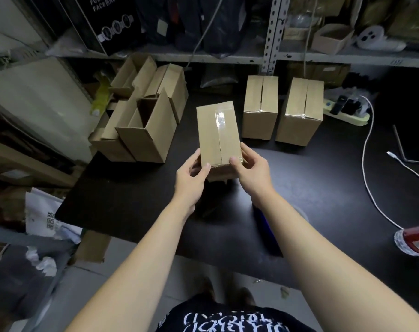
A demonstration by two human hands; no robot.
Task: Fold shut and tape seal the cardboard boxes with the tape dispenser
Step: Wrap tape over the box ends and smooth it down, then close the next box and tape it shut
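Seen from the head: gripping the taped box [218,133] at frame centre, just above the dark counter [299,188], with left hand [191,173] curled round its near left corner and right hand [249,168] round the near right, thumbs on top. Best to press both thumbs along the tape end over the near edge, rub out wrinkles, then set down beside the sealed boxes [260,107] at upper right. Left to fold: open boxes [143,116] at middle left. Cannot make out the tape dispenser.

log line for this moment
left hand grips taped box; right hand grips it; two closed boxes behind; open boxes left
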